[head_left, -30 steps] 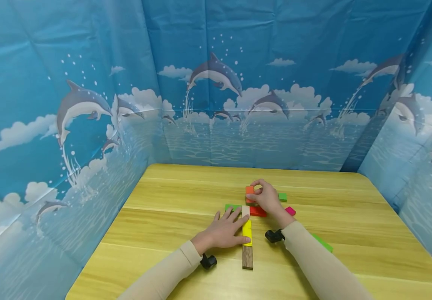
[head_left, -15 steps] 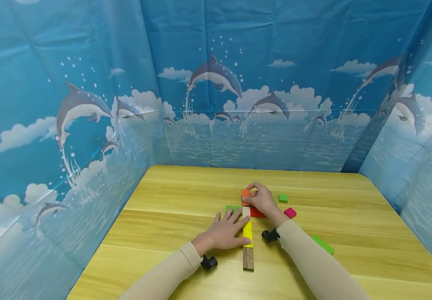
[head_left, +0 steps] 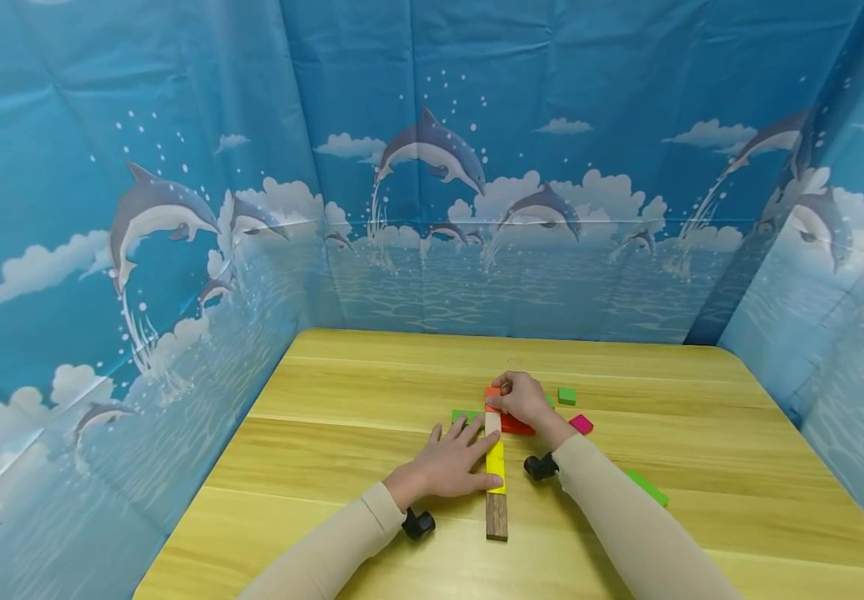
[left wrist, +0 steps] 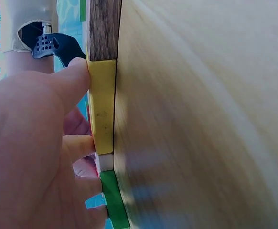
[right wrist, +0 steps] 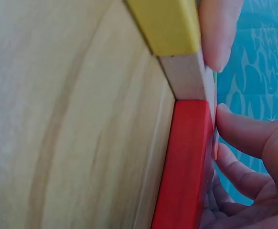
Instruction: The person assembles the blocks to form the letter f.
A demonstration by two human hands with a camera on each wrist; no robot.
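as a person worked at a pale wooden surface ringed by a blue dolphin backdrop, the left hand lay flat with fingers spread, its thumb pressed to the side of a yellow block in a straight row that ran from a dark brown block at the near end through a small pale block. the right hand, fingers curled, pinched an orange block at the far end of that row, right over a red block lying crosswise just beside the pale one. a green block sat by the left fingertips; another small green block, a pink block and a long green block lay apart to the right. a crooked set-down of the orange block could have nudged the pale one and broken the line, and a slipping left thumb would have let the yellow block skew.
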